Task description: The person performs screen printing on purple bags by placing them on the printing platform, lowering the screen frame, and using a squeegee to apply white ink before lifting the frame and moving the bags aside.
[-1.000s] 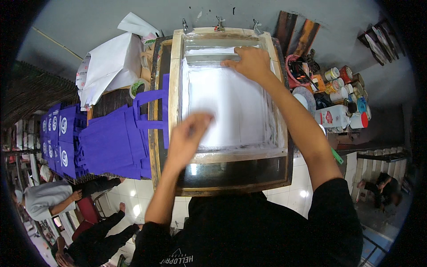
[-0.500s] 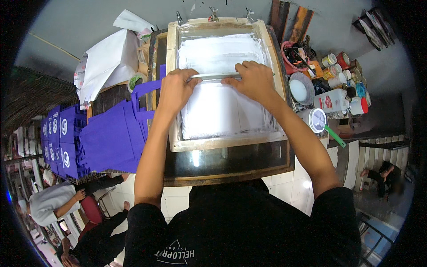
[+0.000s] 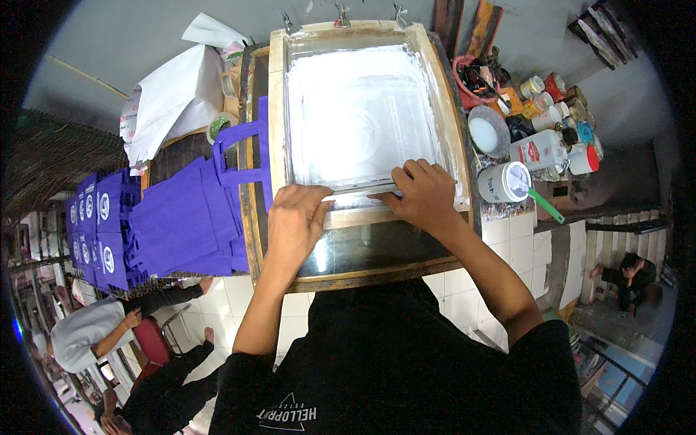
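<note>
Both hands show in the head view, your left hand (image 3: 296, 217) and right hand (image 3: 426, 203) gripping the pale bar (image 3: 353, 191) with closed fingers. It has slid from mid-mesh to the wooden frame's (image 3: 278, 123) near edge, so this pass looks nearly spent. Open mesh (image 3: 355, 101) stretches far; purple bags (image 3: 181, 225) crowd left.

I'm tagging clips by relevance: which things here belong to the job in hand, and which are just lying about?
Job in hand:
pale bar, gripped by left hand and right hand
wood-framed screen under it
purple cloth beside the screen
probably white tub, green-handled tool

Apparently lying about:
tape roll
white paper
white jug
jars
</note>
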The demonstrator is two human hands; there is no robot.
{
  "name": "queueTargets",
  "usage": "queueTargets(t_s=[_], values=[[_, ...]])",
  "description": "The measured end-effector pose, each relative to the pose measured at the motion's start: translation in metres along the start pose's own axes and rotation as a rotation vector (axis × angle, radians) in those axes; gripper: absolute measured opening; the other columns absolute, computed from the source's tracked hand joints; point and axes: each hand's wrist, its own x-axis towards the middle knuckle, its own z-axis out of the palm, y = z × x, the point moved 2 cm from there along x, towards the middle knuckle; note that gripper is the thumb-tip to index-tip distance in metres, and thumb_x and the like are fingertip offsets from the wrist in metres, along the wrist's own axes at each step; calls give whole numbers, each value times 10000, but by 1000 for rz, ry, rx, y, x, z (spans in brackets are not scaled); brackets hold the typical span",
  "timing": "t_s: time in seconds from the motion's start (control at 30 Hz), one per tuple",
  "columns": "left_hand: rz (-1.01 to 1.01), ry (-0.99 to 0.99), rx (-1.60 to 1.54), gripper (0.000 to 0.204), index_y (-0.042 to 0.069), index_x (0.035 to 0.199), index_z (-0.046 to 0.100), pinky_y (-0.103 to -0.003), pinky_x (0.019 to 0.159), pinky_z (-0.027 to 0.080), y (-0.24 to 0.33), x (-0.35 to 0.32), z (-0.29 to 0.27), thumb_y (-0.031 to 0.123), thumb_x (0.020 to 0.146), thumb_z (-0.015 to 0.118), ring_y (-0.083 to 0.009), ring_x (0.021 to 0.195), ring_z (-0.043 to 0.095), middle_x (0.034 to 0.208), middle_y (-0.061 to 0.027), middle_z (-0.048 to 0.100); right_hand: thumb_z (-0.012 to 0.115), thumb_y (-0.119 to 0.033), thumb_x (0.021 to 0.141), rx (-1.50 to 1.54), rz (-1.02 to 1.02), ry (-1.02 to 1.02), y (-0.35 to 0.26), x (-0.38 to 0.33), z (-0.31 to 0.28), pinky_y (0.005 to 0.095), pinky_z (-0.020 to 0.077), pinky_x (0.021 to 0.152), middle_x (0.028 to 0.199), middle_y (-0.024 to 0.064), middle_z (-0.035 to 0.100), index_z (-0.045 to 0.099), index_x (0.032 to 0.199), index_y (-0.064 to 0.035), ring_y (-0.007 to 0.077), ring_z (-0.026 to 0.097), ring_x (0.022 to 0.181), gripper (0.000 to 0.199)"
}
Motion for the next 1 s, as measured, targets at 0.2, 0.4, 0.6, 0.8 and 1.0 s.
queueTargets(t_s=[0.2, 0.4, 0.6, 0.8, 1.0], values=[[-29, -50, -178, 570, 53, 1300, 648, -464, 1061, 450, -21, -20, 0, 166, 776, 840, -364, 1201, 623, 1268, -174, 686, 803, -296, 702, 11, -8, 1, -4, -7, -7, 376, 490, 652, 841, 35, 594, 630, 858, -98, 229, 617, 792, 306], [167, 101, 233, 1156, 26, 1577, 282, -584, 1238, 151, -65, -60, 7, 382, 684, 923, -388, 1497, 344, 1597, -215, 386, 739, -222, 735, 108, -70, 13, 3, -15, -7, 406, 502, 726, 962, 42, 637, 632, 901, -103, 255, 626, 879, 231], [169, 613, -208, 1389, 62, 1612, 84, -548, 1249, 179, -42, -27, -14, 453, 610, 962, -408, 1470, 357, 1592, -262, 339, 728, -174, 673, 36, -159, 388, -1, 46, -105, 401, 508, 728, 966, 32, 648, 625, 871, -118, 247, 631, 852, 230], [40, 234, 321, 371, 88, 1174, 710, -491, 1060, 310, -64, 4, 13, 162, 823, 803, -312, 1247, 576, 1204, -125, 693, 784, -234, 719, -89, -179, 580, 10, 124, -161, 394, 501, 650, 843, 30, 647, 639, 810, -117, 261, 624, 733, 208], [162, 334, 342, 206, 88, 1030, 741, -437, 1016, 310, -42, 13, 1, 78, 823, 746, -234, 1177, 607, 1072, -48, 708, 782, -345, 838, -188, -148, 605, 25, 166, -190, 413, 500, 630, 783, 94, 678, 697, 824, -70, 297, 654, 712, 288]])
